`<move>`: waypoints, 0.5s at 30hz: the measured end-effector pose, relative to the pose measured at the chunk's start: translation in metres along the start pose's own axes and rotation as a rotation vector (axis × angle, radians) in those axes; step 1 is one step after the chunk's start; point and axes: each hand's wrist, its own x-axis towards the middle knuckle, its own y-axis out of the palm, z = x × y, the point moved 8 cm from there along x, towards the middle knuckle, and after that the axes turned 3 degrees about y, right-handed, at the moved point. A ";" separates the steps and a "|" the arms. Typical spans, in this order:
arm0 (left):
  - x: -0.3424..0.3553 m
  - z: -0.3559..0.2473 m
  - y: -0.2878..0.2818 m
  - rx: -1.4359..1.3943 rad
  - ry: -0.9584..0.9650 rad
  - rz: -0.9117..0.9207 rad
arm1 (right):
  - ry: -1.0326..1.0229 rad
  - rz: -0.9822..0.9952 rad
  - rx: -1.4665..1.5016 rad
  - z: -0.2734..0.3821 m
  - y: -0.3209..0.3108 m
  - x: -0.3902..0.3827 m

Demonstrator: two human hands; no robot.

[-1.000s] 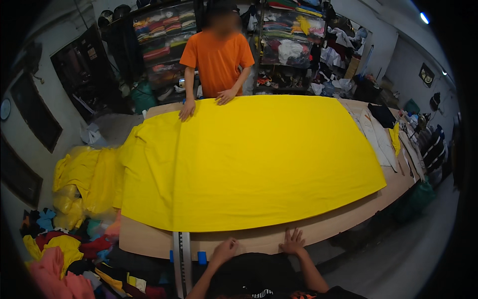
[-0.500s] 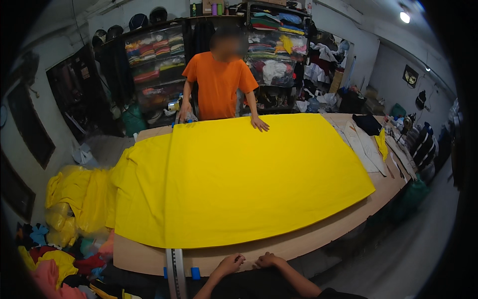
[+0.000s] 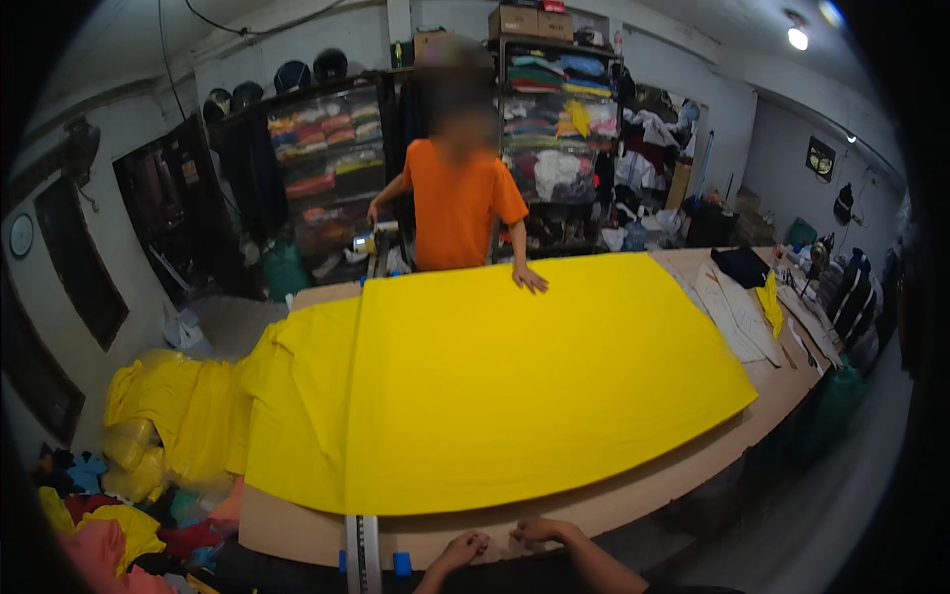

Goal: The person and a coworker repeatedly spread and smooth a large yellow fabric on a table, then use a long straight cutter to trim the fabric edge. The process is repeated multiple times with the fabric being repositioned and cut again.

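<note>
My left hand [image 3: 463, 549] rests curled near the front edge of the wooden table [image 3: 638, 505], beside a blue clamp [image 3: 402, 563]. Just to its right, my right hand [image 3: 537, 531] also has bent fingers. What either hand holds, if anything, is too small to tell. A large sheet of yellow fabric [image 3: 539, 386] lies spread above my hands. A metal rail [image 3: 362, 554] emerges from under it at the front.
A co-worker [image 3: 455, 208] in orange stands across the table, one hand [image 3: 528, 278] on the fabric. Yellow bundles [image 3: 173, 416] and mixed cloths [image 3: 114, 530] pile at left; paper patterns [image 3: 732, 312] lie at right. Stocked shelves [image 3: 327, 148] line the back.
My right hand went from spread fingers to curled, moving left toward my left hand. The co-worker's right hand moved rightward on the fabric; their left hand left it for the rail's far end.
</note>
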 end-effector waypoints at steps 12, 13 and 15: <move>-0.002 0.031 -0.020 -0.366 -0.046 -0.018 | -0.054 -0.092 0.079 -0.027 0.028 0.025; 0.002 0.025 -0.023 -0.368 0.011 -0.021 | -0.066 -0.068 0.221 -0.026 0.027 0.029; -0.001 0.033 -0.020 -0.379 -0.113 -0.036 | 0.052 -0.067 0.363 -0.037 0.027 0.028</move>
